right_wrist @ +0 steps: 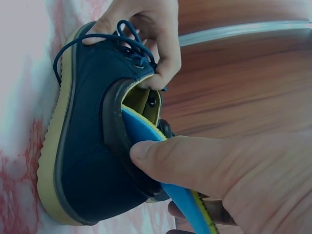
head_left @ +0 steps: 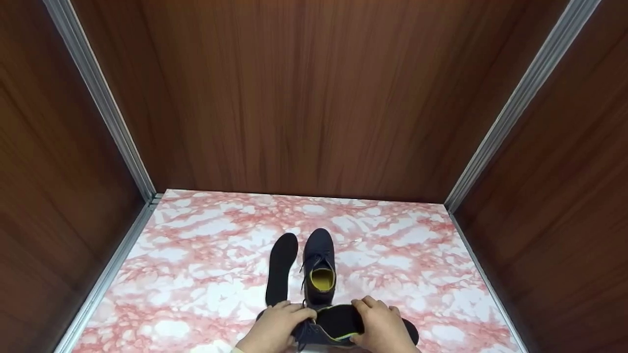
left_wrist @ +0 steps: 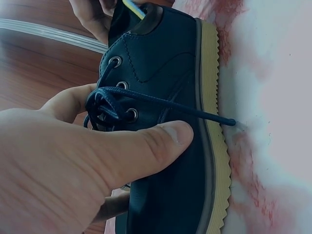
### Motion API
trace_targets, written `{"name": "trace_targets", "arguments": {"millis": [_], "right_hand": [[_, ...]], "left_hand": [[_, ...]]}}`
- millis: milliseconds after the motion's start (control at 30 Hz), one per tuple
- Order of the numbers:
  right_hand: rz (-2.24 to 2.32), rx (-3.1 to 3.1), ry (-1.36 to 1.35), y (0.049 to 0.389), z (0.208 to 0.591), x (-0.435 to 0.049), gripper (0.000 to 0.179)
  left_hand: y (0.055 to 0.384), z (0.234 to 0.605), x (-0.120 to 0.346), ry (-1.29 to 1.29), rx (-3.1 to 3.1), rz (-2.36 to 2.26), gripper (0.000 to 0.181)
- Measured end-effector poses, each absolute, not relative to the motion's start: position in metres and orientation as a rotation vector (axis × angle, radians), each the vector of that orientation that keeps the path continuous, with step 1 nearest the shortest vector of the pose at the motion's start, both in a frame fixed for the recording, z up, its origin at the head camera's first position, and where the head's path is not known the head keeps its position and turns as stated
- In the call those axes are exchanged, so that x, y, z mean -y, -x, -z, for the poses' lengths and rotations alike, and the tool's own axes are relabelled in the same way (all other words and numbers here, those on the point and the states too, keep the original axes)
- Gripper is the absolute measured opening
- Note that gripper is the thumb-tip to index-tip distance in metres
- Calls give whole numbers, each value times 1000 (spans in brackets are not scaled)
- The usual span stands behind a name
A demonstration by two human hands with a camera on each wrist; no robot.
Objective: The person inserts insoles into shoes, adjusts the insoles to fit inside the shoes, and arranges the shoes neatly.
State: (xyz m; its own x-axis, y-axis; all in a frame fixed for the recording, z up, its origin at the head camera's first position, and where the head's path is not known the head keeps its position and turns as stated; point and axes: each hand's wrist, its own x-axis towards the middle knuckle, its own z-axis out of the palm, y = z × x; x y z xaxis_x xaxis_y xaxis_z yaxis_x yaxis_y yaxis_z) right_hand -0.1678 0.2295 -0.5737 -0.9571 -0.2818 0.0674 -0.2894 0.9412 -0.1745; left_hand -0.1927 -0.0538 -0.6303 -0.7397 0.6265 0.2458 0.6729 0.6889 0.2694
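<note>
A dark navy lace-up shoe (left_wrist: 161,63) with a cream ridged sole lies crosswise at the near side, toe to the left in the head view. My left hand (head_left: 279,326) grips its front, the thumb (left_wrist: 161,139) pressed on the side just below the laces and the fingers over the far side. An insole (head_left: 339,319), black on top and blue underneath, is partly in the shoe's opening, its heel end sticking out to the right. My right hand (head_left: 381,324) pinches this insole at the opening, with the thumb on the blue underside (right_wrist: 183,202). The insole's front is hidden inside the shoe.
A matching navy shoe (head_left: 319,245) with yellow lining stands just beyond, toe pointing away. Left of it lies another black insole (head_left: 282,267). Brown wood-grain panels (head_left: 294,98) with metal corner strips (head_left: 117,122) enclose the red-and-white marbled surface (head_left: 196,274).
</note>
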Motion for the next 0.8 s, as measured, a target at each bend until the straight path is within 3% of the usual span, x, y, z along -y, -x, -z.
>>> {"name": "trace_targets", "arguments": {"millis": [267,800], "right_hand": [[-323,3046,-445,166,570,-239,77],[-340,2887,-545,165,566,-236,41]], "left_hand": [[194,632,54,1074,2797,539,65],[193,629,53,1060,2818,579,69]]}}
